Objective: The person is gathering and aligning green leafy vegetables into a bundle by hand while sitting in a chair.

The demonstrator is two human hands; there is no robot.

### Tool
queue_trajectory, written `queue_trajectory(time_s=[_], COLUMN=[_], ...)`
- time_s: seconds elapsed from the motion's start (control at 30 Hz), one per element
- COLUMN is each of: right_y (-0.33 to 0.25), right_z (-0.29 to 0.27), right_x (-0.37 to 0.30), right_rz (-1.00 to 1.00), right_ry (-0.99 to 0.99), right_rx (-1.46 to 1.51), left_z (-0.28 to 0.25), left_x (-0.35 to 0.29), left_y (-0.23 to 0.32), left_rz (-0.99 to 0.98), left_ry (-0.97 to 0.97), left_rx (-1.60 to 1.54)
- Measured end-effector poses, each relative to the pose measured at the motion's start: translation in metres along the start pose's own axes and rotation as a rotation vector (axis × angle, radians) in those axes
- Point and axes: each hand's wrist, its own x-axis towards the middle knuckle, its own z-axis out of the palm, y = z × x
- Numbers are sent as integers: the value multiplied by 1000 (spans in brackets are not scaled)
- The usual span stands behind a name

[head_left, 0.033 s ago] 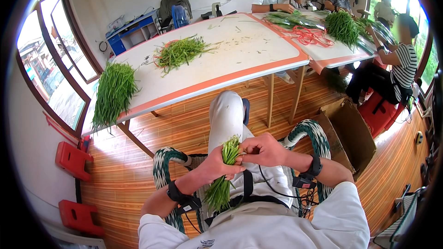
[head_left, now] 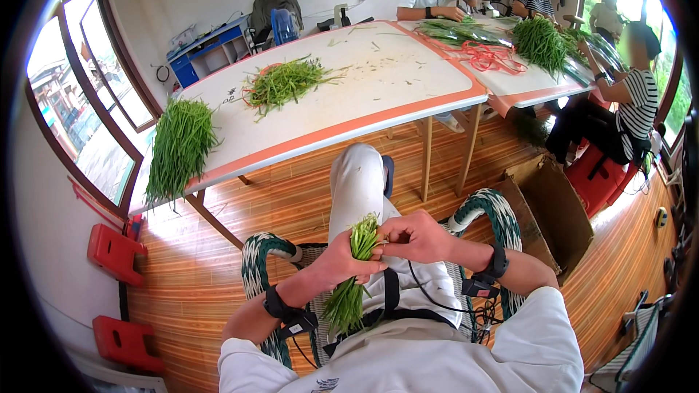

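Observation:
My left hand (head_left: 344,258) is wrapped round a bunch of long green chive-like stalks (head_left: 344,306), held above my lap. Cut-looking ends poke up past the fingers, while the rest of the bunch hangs down toward my waist. Against the bunch's right side, my right hand (head_left: 415,236) is closed in a pinch. What lies between its fingertips, if anything, is too small to make out.
Ahead stands a white table (head_left: 349,105) with a loose green heap (head_left: 285,84) and a larger pile of stalks (head_left: 180,147) overhanging its left end. Co-workers sit beyond, near red ribbon (head_left: 486,57). An open cardboard box (head_left: 550,207) is right; red stools (head_left: 116,253) are left.

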Motion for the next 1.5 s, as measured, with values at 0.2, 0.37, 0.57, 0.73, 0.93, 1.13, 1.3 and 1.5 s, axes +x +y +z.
queue_trajectory(time_s=[0.2, 0.37, 0.57, 0.73, 0.93, 1.13, 1.3, 1.5], right_y=[3, 4, -3, -8, -14, -22, -18, -17], right_z=[-4, -9, -9, -22, -15, -14, -14, 2], right_x=[0, 3, 2, 9, 5, 5, 1, 0], right_rz=[-19, 7, 8, -40, -160, -178, -294, -468], right_ry=[44, 85, 152, 217, 170, 110, 134, 118], right_rx=[14, 42, 164, 118, -54, -20, -208, -327], left_z=[-4, 1, -2, -8, -8, -2, 0, -3], left_x=[1, -1, 1, 3, 7, 4, 1, 4], left_y=[0, 7, 1, -2, -9, -9, -7, -9], left_rz=[9, 22, 40, 47, 421, 465, 443, 493], left_ry=[-44, -47, -44, 65, 160, 172, 165, 192], left_rx=[52, 69, 96, 399, 601, 585, 616, 710])
